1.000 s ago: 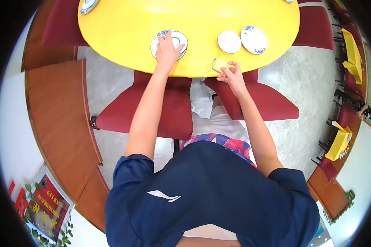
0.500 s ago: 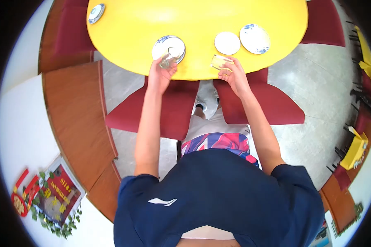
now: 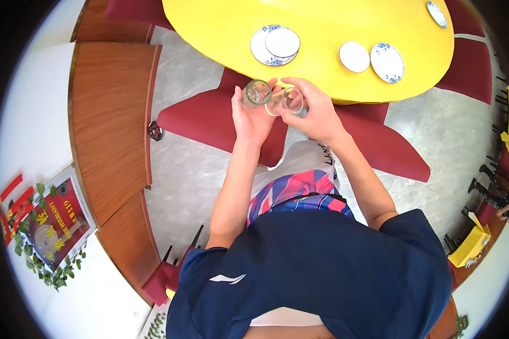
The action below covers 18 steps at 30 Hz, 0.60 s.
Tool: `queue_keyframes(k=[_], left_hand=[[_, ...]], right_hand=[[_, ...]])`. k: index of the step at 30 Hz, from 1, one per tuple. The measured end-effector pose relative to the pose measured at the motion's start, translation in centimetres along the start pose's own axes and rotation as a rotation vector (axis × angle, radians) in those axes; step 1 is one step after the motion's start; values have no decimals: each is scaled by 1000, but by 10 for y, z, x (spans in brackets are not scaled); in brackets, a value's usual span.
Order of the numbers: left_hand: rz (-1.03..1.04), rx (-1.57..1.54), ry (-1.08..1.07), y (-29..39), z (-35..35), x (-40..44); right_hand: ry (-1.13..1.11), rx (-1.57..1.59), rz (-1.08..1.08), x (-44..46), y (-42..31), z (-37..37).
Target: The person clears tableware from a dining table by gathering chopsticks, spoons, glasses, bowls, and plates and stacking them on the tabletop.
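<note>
A clear glass [image 3: 258, 92] is in my left hand [image 3: 253, 120], its round rim facing up toward me. Close beside it, my right hand [image 3: 316, 113] grips a second clear glass [image 3: 292, 100], which lies tilted between the fingers. Both hands are near each other, just off the near edge of the yellow table [image 3: 322, 34]. Beyond my left hand, a small white dish [image 3: 282, 42] rests on a blue-patterned plate [image 3: 259, 47]. To the right are another white dish [image 3: 354, 57] and a patterned plate [image 3: 388, 63].
Red chairs [image 3: 209, 116] [image 3: 379, 141] stand at the near table edge, on both sides of my legs. A brown wooden cabinet [image 3: 113, 113] runs along the left. One more patterned plate [image 3: 436, 14] lies at the table's far right.
My left hand left the plate, lifted a glass and brought it toward my right hand. Both hands are now close together off the table edge. The view has shifted over the table.
</note>
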<state>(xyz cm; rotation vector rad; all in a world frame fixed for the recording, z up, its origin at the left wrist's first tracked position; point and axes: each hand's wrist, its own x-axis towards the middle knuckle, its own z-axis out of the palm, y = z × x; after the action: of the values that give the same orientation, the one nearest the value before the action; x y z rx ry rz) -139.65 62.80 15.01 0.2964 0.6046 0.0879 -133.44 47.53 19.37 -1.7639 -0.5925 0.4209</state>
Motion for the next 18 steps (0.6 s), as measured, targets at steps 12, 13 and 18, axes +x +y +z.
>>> queue_keyframes(k=[12, 13, 18], left_hand=[[65, 11, 166, 176, -128, -124], [96, 8, 142, 196, -132, -137], [132, -16, 209, 264, -169, -150]], right_hand=[[-41, -321, -178, -27, -118, 273], [-76, -349, -205, -24, -132, 293], [-268, -433, -196, -1, -166, 356]])
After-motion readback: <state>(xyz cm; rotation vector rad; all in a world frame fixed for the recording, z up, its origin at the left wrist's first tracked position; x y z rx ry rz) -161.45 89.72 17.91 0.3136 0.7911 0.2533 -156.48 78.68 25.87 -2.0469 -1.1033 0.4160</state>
